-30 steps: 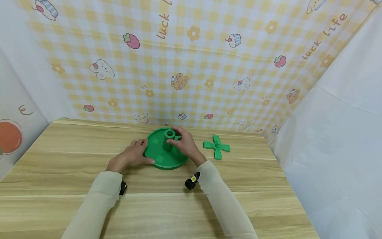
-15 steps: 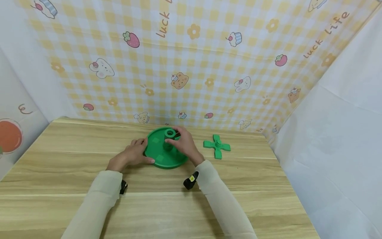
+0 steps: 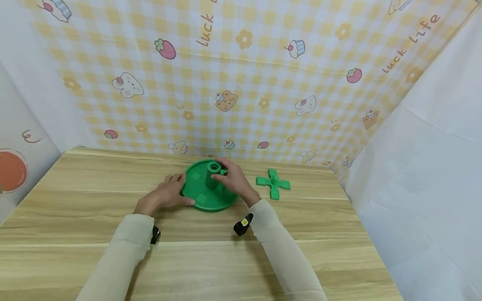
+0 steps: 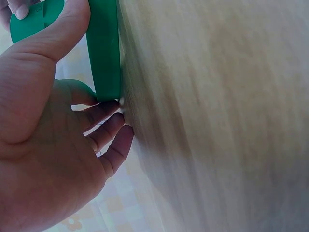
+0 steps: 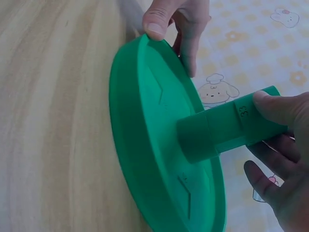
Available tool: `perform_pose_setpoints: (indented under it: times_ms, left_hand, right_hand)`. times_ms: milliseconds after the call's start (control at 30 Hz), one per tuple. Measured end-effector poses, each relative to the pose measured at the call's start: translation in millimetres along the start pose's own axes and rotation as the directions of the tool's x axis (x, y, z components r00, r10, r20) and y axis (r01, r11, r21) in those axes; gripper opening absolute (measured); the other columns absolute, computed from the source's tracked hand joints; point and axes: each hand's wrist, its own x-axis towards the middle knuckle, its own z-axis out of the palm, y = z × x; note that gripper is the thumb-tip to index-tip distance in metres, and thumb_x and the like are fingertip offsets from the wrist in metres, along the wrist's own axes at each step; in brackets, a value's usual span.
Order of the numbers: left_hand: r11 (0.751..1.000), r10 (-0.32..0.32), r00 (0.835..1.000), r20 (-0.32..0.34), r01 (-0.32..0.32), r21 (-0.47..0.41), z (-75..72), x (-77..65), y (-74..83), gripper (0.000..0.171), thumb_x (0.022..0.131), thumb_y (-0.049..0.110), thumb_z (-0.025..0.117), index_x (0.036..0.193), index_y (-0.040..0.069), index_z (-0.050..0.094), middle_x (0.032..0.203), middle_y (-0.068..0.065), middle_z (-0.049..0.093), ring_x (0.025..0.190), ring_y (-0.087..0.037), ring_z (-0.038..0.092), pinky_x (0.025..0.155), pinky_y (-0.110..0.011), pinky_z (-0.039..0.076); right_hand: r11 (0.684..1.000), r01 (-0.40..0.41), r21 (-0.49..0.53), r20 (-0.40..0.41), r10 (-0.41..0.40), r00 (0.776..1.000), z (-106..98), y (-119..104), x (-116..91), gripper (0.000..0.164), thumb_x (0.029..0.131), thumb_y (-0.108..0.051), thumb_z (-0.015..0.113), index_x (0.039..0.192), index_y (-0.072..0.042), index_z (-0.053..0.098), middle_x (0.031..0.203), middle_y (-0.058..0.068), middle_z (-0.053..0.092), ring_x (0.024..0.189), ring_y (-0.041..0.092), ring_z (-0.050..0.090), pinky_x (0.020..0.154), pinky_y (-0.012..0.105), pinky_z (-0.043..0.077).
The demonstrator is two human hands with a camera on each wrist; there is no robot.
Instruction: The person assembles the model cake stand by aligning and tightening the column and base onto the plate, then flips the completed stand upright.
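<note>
A round green dish (image 3: 211,208) with a raised rim lies on the table near the back wall. From its middle rises a hollow green tube (image 5: 227,123) with a small number marked on its side in the right wrist view. My left hand (image 3: 168,193) holds the dish's left rim, thumb on the near edge and the other fingers around the far side. The right hand (image 3: 235,182) grips the tube near its top between thumb and fingers. In the right wrist view its little finger (image 5: 259,179) stands off the tube.
A green cross-shaped piece (image 3: 274,183) with a round stub at its centre lies on the wooden table (image 3: 199,267) right of the dish. Behind stands a checked cloth wall (image 3: 241,75); white cloth (image 3: 410,179) hangs at the right.
My right hand and wrist have swung slightly left and back right, with the thumb shifting at the tube's side. The left hand has stayed on the rim.
</note>
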Motion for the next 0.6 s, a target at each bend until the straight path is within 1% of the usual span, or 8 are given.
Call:
perform_pose_setpoints:
  times_ms: [133,200,267,400,500,600]
  left_hand:
    - [1.000,-0.004,1.000,-0.003,0.004,0.010,0.4,1.3,-0.6,0.107,0.090,0.047,0.070,0.154,-0.011,0.009,0.158,-0.033,0.014,0.143,-0.053,0.011,0.112,-0.069,0.019]
    - [1.000,-0.004,1.000,-0.002,0.004,0.012,0.7,1.8,-1.1,0.107,0.090,0.048,0.070,0.154,-0.011,0.008,0.159,-0.033,0.014,0.143,-0.053,0.011,0.112,-0.069,0.019]
    - [1.000,-0.003,1.000,-0.001,0.003,0.012,0.9,2.1,-1.6,0.107,0.090,0.047,0.070,0.154,-0.011,0.008,0.159,-0.033,0.014,0.143,-0.053,0.011,0.112,-0.069,0.019]
    - [1.000,-0.002,1.000,-0.001,0.002,0.009,1.0,2.0,-1.8,0.107,0.090,0.048,0.070,0.154,-0.011,0.008,0.159,-0.033,0.014,0.143,-0.053,0.011,0.112,-0.069,0.019]
    - [1.000,0.000,1.000,-0.002,0.000,0.012,1.3,2.1,-2.2,0.107,0.090,0.049,0.070,0.154,-0.011,0.009,0.158,-0.033,0.014,0.143,-0.053,0.011,0.112,-0.069,0.019]
    - [1.000,0.000,1.000,0.000,0.000,0.016,1.7,2.2,-2.5,0.108,0.090,0.049,0.070,0.154,-0.011,0.009,0.158,-0.033,0.014,0.143,-0.053,0.011,0.112,-0.069,0.018]
  right_hand:
    - [1.000,-0.013,0.003,-0.050,0.013,0.999,4,0,0,0.054,0.090,-0.016,0.074,0.139,-0.002,0.055,0.130,0.013,0.062,0.116,0.026,0.060,0.094,0.044,0.053]
    - [1.000,-0.021,-0.003,-0.080,0.021,0.997,6,-1,0,0.053,0.089,-0.017,0.076,0.135,-0.001,0.057,0.126,0.013,0.064,0.114,0.026,0.061,0.095,0.045,0.052]
    - [0.999,-0.032,-0.014,-0.110,0.030,0.993,8,-1,0,0.051,0.088,-0.018,0.078,0.131,-0.001,0.059,0.122,0.013,0.065,0.112,0.026,0.061,0.095,0.044,0.052]
    - [0.997,-0.063,-0.048,-0.160,0.055,0.986,12,-3,-1,0.048,0.086,-0.023,0.080,0.126,-0.004,0.062,0.117,0.010,0.067,0.109,0.023,0.063,0.091,0.037,0.054]
    - [0.994,-0.084,-0.064,-0.188,0.071,0.980,15,-5,-1,0.047,0.085,-0.025,0.081,0.123,-0.004,0.062,0.115,0.009,0.067,0.106,0.022,0.064,0.089,0.035,0.054]
    - [0.992,-0.106,-0.065,-0.210,0.090,0.974,17,-6,-1,0.043,0.084,-0.026,0.082,0.116,-0.005,0.062,0.111,0.008,0.066,0.102,0.021,0.063,0.087,0.033,0.054]
